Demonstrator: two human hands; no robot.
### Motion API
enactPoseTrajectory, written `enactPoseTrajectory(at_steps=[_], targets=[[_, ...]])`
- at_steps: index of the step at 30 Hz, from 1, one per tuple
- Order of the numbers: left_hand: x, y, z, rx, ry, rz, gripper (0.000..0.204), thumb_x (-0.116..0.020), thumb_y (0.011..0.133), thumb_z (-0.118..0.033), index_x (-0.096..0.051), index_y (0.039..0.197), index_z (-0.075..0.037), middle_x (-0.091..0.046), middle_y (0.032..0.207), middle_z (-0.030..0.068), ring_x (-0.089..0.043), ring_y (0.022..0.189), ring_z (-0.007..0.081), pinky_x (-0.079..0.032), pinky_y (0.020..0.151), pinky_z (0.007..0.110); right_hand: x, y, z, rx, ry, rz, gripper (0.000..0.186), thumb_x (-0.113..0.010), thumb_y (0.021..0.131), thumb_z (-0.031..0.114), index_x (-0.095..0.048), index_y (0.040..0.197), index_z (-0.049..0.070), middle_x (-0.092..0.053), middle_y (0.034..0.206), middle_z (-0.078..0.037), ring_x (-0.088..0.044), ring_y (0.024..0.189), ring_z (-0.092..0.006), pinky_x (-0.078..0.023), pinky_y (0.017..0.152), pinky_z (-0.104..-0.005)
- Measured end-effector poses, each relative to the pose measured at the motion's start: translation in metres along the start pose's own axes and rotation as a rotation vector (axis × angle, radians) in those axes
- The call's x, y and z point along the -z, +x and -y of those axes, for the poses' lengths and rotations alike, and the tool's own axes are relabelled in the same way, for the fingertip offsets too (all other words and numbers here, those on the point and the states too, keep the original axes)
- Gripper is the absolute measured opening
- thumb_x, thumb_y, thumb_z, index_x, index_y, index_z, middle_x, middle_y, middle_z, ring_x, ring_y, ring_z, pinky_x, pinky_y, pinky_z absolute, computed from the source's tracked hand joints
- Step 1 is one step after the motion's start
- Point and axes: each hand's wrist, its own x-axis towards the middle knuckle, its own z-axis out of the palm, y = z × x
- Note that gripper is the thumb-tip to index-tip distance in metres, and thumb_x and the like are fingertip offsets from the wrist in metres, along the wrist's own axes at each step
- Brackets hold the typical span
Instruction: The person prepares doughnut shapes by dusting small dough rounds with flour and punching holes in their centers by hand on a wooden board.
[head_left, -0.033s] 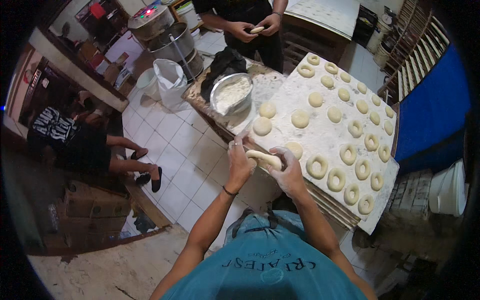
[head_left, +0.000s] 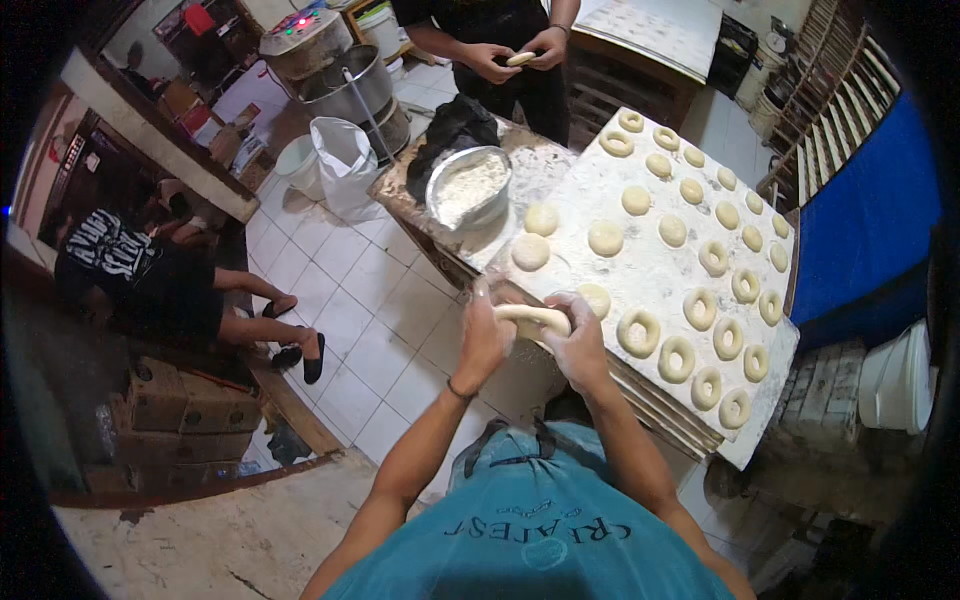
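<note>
A pale ring of raw dough [head_left: 533,318] hangs in the air between my hands, seen nearly edge-on. My left hand [head_left: 485,332] grips its left end and my right hand [head_left: 578,335] its right end. Flour coats the fingers of both, and the fingertips inside the ring are partly hidden. Just beyond my hands lies a floured board [head_left: 630,265] on a stack of boards. Round dough pieces [head_left: 605,238] rest on its left and middle part, and shaped dough rings [head_left: 638,332] along its near, right and far sides.
A metal bowl of flour [head_left: 468,190] stands beside a black cloth [head_left: 450,130] on the worn table. Across from me, a co-worker's hands [head_left: 515,58] hold another dough piece. At left, another person [head_left: 130,265] sits low. A white bucket [head_left: 897,375] stands at right.
The dough ring has turned slightly and now looks more level between my hands. My right hand has rolled a little around its end. The whole view has shifted slightly.
</note>
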Motion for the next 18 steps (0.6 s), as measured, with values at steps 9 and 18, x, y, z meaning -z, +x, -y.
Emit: enactPoseTrajectory(at_steps=[9, 18], targets=[[0.055, -0.067, -0.019, 0.539, -1.525, 0.606, 0.063, -0.043, 0.085, -0.032, -0.016, 0.133, -0.001, -0.053, 0.088, 0.0192, -0.054, 0.075, 0.0247, -0.046, 0.073, 0.036, -0.029, -0.014, 0.028, -0.383, 1.289, 0.461, 0.050, -0.031, 0.083, 0.015, -0.024, 0.133, 0.014, -0.051, 0.069, -0.007, -0.048, 0.054, -0.0127, -0.046, 0.052, -0.0268], [0.036, -0.067, -0.018, 0.697, -1.241, 0.743, 0.063, -0.041, 0.087, -0.044, -0.022, 0.132, -0.003, -0.056, 0.091, 0.0159, -0.052, 0.061, 0.0212, -0.045, 0.067, 0.036, 0.002, -0.023, 0.031, -0.414, 1.364, 0.318, 0.050, -0.035, 0.086, 0.019, -0.021, 0.135, 0.019, -0.051, 0.063, -0.007, -0.043, 0.043, -0.0101, -0.041, 0.040, -0.0234]])
